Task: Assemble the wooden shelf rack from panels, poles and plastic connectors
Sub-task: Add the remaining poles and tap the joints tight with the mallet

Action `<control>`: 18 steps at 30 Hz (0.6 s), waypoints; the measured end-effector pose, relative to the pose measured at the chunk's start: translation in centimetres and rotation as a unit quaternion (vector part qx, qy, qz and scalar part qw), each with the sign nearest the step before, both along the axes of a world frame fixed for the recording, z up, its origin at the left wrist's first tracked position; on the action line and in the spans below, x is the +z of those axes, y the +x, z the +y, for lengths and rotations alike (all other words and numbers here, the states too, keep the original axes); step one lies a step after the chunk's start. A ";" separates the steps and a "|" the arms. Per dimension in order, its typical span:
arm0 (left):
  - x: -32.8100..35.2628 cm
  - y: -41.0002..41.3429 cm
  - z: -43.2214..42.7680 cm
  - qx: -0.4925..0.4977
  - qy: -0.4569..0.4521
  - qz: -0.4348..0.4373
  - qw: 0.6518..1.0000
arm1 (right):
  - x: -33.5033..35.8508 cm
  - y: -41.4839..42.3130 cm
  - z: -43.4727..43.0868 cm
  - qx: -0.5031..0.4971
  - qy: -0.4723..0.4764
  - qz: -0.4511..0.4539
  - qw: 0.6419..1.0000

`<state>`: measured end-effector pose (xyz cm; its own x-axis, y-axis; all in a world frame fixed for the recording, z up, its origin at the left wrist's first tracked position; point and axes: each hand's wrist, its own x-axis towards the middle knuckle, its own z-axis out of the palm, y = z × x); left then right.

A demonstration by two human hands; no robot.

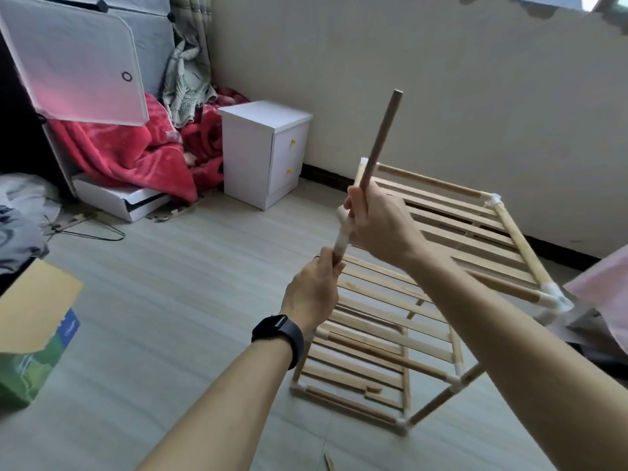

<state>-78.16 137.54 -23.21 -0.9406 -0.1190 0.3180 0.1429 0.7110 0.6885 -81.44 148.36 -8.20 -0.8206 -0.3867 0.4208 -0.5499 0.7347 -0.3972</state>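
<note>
A partly built wooden rack (438, 260) stands on the floor at centre right, with slatted panels joined by poles and white plastic connectors (552, 294). My right hand (377, 222) grips a loose wooden pole (382, 137) that points up and away. Just below it, a white plastic connector (341, 234) sits at the top of a rack corner pole. My left hand (312, 294), with a black watch on the wrist, grips that corner pole under the connector. The loose pole's lower end is hidden inside my right hand.
A white two-drawer bedside cabinet (263, 151) stands by the wall behind the rack. A red blanket (136, 154) and a plastic wardrobe (78, 62) fill the left back. A cardboard box (32, 331) sits at left, a wire hanger (88, 229) lies on the floor.
</note>
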 end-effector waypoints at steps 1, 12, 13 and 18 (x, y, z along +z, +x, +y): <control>-0.1 0.1 0.0 0.000 0.000 -0.004 1.000 | 0.5 -0.2 0.1 -0.003 0.007 -0.008 1.000; 0.2 0.1 -0.5 0.012 -0.043 0.009 0.999 | 0.7 0.6 2.2 -0.009 -0.181 -0.077 0.980; 0.3 -0.1 -0.8 0.019 -0.047 0.014 0.999 | 1.0 0.6 3.3 -0.008 -0.220 -0.087 0.972; 1.5 -1.1 -3.7 0.166 0.011 -0.032 0.986 | 0.1 1.5 9.8 -0.017 -0.338 -0.147 0.929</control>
<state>-79.31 133.82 -21.70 -0.8666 -0.4301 0.2529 -0.1395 0.6955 0.7048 -79.93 158.18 -8.06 -0.9456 -0.0862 0.3138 -0.3253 0.2770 -0.9041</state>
